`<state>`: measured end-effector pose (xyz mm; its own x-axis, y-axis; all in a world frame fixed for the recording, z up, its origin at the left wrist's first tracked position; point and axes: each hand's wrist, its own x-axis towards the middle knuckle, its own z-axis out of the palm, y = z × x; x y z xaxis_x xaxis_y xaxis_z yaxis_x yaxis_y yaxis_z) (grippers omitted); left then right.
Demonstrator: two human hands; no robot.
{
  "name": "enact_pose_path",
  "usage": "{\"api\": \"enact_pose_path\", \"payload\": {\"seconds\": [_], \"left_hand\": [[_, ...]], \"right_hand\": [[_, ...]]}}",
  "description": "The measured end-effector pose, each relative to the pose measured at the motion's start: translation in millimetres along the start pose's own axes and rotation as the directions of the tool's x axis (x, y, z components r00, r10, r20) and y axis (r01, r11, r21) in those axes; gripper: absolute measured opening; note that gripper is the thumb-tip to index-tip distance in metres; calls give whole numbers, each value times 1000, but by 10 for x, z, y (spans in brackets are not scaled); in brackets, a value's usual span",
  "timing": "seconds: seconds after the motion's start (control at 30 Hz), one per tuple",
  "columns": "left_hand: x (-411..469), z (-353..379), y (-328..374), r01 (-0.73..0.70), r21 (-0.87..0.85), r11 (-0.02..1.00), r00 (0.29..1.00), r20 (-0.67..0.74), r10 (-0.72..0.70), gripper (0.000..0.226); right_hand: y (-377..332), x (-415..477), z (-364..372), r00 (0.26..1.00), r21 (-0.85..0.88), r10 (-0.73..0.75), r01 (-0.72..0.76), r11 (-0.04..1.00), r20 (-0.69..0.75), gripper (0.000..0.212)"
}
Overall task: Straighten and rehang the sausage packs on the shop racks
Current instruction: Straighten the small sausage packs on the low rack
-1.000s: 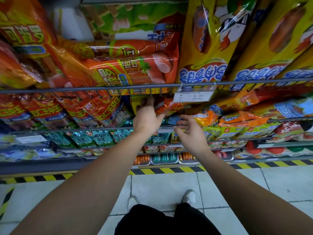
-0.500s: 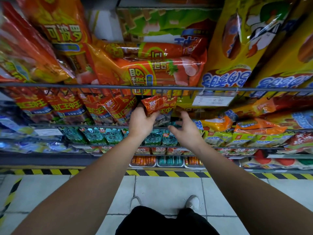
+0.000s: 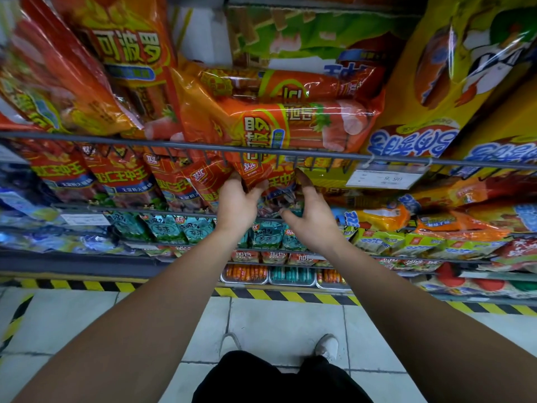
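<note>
Head view: left hand (image 3: 236,206), right hand (image 3: 312,221) pinch glossy red sausage pack (image 3: 261,173).

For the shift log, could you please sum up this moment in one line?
left hand: grips red plastic sausage pack | right hand: pinches its right edge | position: under grey metal rail | hooked: cannot tell

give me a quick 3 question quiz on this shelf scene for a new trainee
1. True or false: the left hand grips the red sausage pack.
2. The price tag hangs on which side of the right hand? A) left B) right
3. What colour are the small packs on the rack just below the hands?
Key: 1 true; 2 B; 3 teal.
</note>
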<state>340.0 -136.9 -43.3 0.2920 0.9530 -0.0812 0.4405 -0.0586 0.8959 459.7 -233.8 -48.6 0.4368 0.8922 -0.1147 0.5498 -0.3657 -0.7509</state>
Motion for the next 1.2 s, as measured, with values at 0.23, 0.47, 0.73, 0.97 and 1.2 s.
{"api": "enact_pose_path", "payload": {"seconds": [0.23, 0.47, 0.73, 0.97, 1.2], "left_hand": [[-12, 1, 80, -32, 99, 995, 999, -11, 33, 24], [97, -43, 105, -80, 278, 957, 996, -26, 90, 39], [61, -44, -23, 35, 318, 947, 999, -4, -35, 34], [-31, 9, 6, 66, 365, 929, 996, -83, -38, 45], [-138, -73, -237, 110, 341, 934, 993, -79, -88, 50]], "right_hand": [[7, 5, 4, 999, 7, 0, 0, 1000, -44, 80], [-9, 15, 105, 999, 115, 36, -39, 993, 27, 75], [18, 26, 193, 993, 10, 68, -69, 998, 97, 52], [106, 0, 103, 981, 35, 83, -90, 995, 174, 73], [226, -138, 21, 990, 87, 111, -118, 989, 82, 67]]}}
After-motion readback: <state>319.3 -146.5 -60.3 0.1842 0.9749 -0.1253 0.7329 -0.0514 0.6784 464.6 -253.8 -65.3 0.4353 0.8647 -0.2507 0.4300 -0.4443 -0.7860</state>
